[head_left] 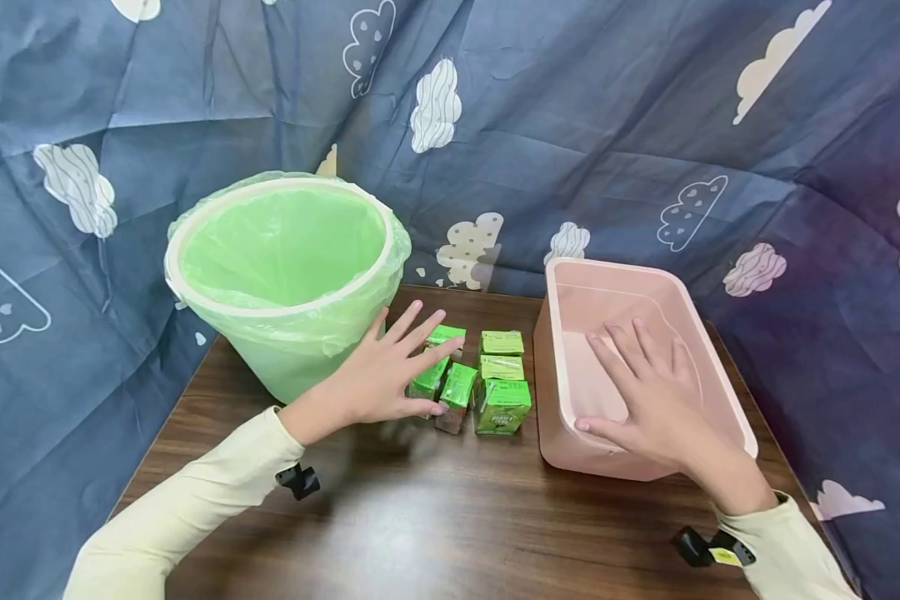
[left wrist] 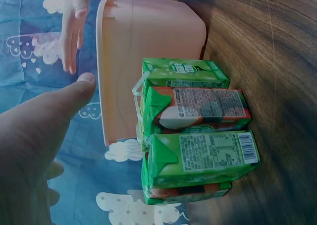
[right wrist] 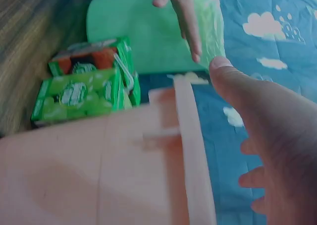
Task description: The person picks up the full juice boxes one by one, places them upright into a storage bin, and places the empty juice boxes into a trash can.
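My left hand (head_left: 381, 373) is spread with straight fingers beside the green bin, its fingertips overlapping the juice boxes in the head view. Several small green juice boxes (head_left: 502, 407) stand in two groups on the table, some with brown-red sides; a bent straw (left wrist: 140, 93) shows on one in the left wrist view. My right hand (head_left: 648, 400), fingers also spread, hovers over the pink plastic tub (head_left: 570, 454). Neither hand holds anything. The tub stands just right of the juice boxes, and the part of its inside beneath my right hand is hidden.
A green bin (head_left: 292, 367) with a white rim and a clear plastic liner stands at the back left. Behind the dark wooden table (head_left: 435, 517) hangs a blue cloth (head_left: 570, 108) with cloud prints, which also runs along both sides.
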The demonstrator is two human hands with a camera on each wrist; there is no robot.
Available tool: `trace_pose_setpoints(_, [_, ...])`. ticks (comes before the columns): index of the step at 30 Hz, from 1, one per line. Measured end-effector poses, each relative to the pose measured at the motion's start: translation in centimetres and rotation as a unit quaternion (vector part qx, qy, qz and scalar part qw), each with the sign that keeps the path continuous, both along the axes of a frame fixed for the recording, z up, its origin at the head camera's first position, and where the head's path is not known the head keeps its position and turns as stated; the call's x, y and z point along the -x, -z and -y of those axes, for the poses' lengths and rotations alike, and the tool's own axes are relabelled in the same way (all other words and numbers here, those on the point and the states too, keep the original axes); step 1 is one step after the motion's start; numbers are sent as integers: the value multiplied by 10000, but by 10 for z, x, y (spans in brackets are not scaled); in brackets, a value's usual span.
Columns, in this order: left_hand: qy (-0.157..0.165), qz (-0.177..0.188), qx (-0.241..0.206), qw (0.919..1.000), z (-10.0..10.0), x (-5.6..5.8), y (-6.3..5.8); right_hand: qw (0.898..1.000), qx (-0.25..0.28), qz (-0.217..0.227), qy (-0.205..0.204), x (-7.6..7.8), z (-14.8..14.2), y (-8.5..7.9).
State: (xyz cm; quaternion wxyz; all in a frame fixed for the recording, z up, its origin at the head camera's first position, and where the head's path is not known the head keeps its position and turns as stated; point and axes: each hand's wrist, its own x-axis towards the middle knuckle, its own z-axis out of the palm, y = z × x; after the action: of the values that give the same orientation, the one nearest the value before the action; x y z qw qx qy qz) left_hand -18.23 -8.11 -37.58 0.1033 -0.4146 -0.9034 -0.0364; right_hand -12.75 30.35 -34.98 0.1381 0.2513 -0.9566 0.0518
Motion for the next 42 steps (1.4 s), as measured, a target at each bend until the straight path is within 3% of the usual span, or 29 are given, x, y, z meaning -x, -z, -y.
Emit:
trace_pose_setpoints(13, [-107,589,-281,9978,9,7,14,9955,-29,243,920,-14,-58,-1])
trace_pose_setpoints(21, [-160,849,-544,9948,6,16,31,9896,361,405,1330,-30,-92,14])
trace_pose_setpoints(25, [-291,1092,-893,9896,5,19,42,9873,551,368,1441,-34,-111,20])
trace_pose_setpoints(28, [-383,1575,-1341,9776,1,20,53,9849,786,438,1482,-36,-122,24])
trace_pose_setpoints(34, [-827,2476,-2093,9424,-6,18,77,9745,1184,904,1676,-38,-130,31])
trace_pose_setpoints(38, [-1017,2641,-2598,9233,-9,18,82,9708,1232,1101,1741,-37,-130,34])
trace_pose_setpoints(42, [-1022,2662,-2826,9159,-14,22,85,9674,1387,1208,1740,-40,-133,42])
